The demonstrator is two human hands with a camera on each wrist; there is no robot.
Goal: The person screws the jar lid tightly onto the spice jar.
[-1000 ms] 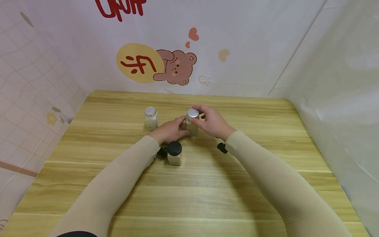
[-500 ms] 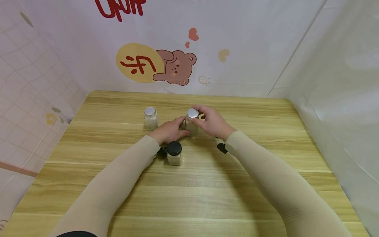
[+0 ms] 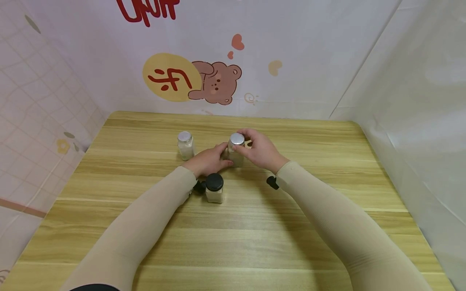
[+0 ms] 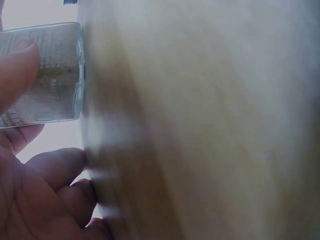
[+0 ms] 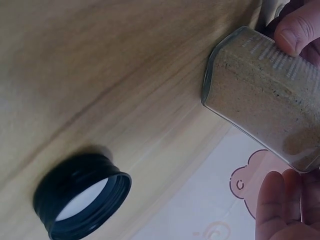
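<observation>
A squarish glass jar (image 3: 236, 158) of brown, speckled powder stands upright on the wooden table, with a silver top (image 3: 237, 139). My left hand (image 3: 207, 161) grips its lower body from the left; the thumb lies across the printed glass (image 4: 57, 75) in the left wrist view. From the right, my right hand (image 3: 265, 151) holds the silver top, thumb at the near side and index finger behind. Whether that top is a seal or a cap, I cannot tell. A black screw lid (image 5: 70, 175) lies on the table in the right wrist view, its threaded opening showing.
Another jar with a silvery top (image 3: 186, 146) stands behind my left wrist. Close in front of that wrist is a jar with a black lid (image 3: 214, 188). The table (image 3: 255, 242) ends at a printed white backdrop (image 3: 306, 72).
Almost nothing differs. Both hands stay on the same jar; my right thumb and wrist shift very slightly.
</observation>
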